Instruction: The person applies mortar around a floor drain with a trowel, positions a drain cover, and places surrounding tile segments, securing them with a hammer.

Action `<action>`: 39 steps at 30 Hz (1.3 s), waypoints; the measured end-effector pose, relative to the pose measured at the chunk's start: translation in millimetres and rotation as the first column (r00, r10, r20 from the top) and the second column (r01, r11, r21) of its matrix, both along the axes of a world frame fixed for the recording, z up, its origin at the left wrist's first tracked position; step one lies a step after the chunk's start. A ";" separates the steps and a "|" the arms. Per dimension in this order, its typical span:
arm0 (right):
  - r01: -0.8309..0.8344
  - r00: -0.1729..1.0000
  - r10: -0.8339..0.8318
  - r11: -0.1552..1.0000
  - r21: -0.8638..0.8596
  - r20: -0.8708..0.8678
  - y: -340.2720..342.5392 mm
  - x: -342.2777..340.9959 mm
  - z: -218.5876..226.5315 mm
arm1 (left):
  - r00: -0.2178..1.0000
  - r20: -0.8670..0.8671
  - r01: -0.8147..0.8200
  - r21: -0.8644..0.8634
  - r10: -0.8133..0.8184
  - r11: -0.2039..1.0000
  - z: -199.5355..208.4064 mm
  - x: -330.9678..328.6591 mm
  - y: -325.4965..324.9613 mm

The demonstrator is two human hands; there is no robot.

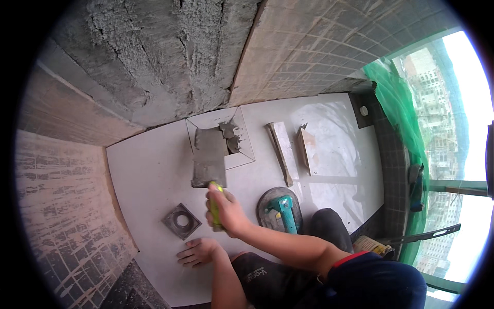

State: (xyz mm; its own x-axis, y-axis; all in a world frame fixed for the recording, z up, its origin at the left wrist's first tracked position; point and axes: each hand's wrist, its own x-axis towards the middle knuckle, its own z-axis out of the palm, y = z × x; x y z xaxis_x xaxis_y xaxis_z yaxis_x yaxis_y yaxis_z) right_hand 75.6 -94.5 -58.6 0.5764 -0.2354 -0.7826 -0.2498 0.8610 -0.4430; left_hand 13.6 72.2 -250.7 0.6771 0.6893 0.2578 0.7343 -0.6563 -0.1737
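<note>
My right hand is closed round the yellow-green handle of a trowel. The trowel's wide grey blade lies over part of a square opening in the pale floor tile. Wet grey mortar shows at the opening's right side and smears the blade. My left hand rests on the tile with its fingers spread and nothing in them. Just above it sits a dark square floor drain with a round hole in its middle.
A teal-handled tool with a round base stands by my knee. Two tile offcuts lie to the right, one a long strip, the other a pointed piece. A tin and green netting are at the right. Rough concrete wall rises behind.
</note>
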 end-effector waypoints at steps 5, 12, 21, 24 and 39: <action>0.043 0.998 -0.049 0.991 -0.129 -0.040 -7.3 -54.8 7.6 | 1.000 -0.012 0.003 0.004 -0.003 1.000 -1.0 1.7 4.7; -0.029 0.997 0.010 0.962 -0.271 -0.071 41.7 -39.1 -30.8 | 0.999 0.015 0.030 0.052 -0.030 0.998 -5.0 0.7 3.4; -0.149 0.981 0.098 0.930 -0.335 -0.165 80.4 -28.7 -63.0 | 1.000 -0.022 0.014 0.112 -0.012 0.994 -8.8 0.6 3.2; -0.317 0.936 0.198 0.835 -0.450 -0.291 90.6 -36.9 -53.6 | 1.000 0.004 0.007 0.146 -0.007 0.989 -12.9 0.2 7.7; -0.230 0.973 0.230 0.973 0.000 -0.018 -28.2 -58.2 -9.7 | 0.999 -0.027 -0.034 -0.080 0.032 0.996 0.1 2.9 -0.3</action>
State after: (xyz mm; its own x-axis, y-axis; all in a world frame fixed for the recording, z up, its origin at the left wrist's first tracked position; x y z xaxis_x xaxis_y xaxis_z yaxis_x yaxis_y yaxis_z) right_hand 17.4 -122.7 -68.2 0.6015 -0.0991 -0.7927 -0.4491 0.7787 -0.4381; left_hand 16.5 71.9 -250.6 0.6592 0.7294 0.1832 0.7518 -0.6443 -0.1401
